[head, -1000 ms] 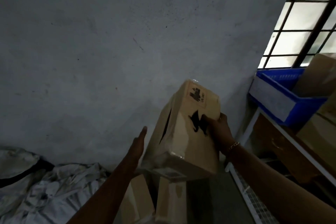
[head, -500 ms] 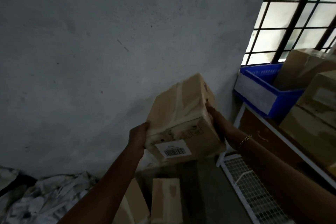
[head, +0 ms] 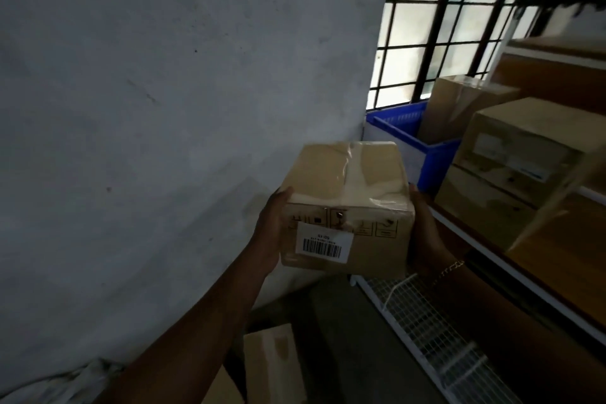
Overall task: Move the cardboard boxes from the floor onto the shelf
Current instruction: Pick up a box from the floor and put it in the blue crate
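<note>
Box (head: pixel 347 203) is up in the air, left grip (head: pixel 270 233) & right grip (head: pixel 424 239) both clasp its sides, barcode label (head: pixel 323 244) faces camera; it is near the shelf (head: pixel 475 242) w/ other boxes (head: pixel 518 167), not on it

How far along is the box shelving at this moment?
Looks done: stacked boxes sit on the shelf beside a blue bin. In hand: left hand and right hand hold a taped box in the air. Left: that box needs shelving, and another box lies on the floor.

Cardboard box (head: pixel 344 193) between left hand (head: pixel 273 233) and right hand (head: pixel 424 239)
</note>
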A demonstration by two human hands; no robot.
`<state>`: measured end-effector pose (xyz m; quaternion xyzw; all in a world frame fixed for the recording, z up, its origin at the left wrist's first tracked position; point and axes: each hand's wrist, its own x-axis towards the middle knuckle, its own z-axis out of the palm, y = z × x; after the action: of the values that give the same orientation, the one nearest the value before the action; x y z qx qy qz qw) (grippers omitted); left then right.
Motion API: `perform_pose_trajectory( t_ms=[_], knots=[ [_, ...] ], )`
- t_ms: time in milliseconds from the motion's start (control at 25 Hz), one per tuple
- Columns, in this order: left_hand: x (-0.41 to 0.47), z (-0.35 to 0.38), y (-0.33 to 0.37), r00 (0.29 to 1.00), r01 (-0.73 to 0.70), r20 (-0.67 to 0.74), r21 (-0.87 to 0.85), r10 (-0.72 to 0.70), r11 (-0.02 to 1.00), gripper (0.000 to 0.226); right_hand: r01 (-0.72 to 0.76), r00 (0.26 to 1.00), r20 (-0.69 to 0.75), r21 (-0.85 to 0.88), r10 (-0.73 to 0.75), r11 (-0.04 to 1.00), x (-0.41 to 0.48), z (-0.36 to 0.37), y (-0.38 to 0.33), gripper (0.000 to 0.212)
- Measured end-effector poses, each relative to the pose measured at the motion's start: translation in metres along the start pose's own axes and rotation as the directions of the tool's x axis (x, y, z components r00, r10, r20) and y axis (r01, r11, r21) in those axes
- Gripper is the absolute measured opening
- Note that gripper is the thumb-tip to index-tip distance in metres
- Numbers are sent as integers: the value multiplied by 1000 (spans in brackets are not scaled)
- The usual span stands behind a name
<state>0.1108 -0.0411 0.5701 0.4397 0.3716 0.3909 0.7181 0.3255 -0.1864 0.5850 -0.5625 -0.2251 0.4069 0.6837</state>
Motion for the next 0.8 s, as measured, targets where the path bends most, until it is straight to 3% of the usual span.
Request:
perform_pose_trajectory(
  t_ms=[280,440,560,800],
  knots=[
    [30,61,-8,995,-79,68,13,78,997,47,68,994,-89,26,-65,997,19,-43,-26,65],
    [56,90,-10,995,-74,72,-15,75,997,50,91,985,-144,-62,-99,994,60,-74,-31,83],
    [71,113,-8,993,-90,75,-38,93,995,47,155,973,-158,-106,-170,982,80,-90,-44,75],
    [103,161,4,976,-177,119,-54,183,983,45,185,975,-128,2,-183,983,66,-96,-84,61]
  ],
)
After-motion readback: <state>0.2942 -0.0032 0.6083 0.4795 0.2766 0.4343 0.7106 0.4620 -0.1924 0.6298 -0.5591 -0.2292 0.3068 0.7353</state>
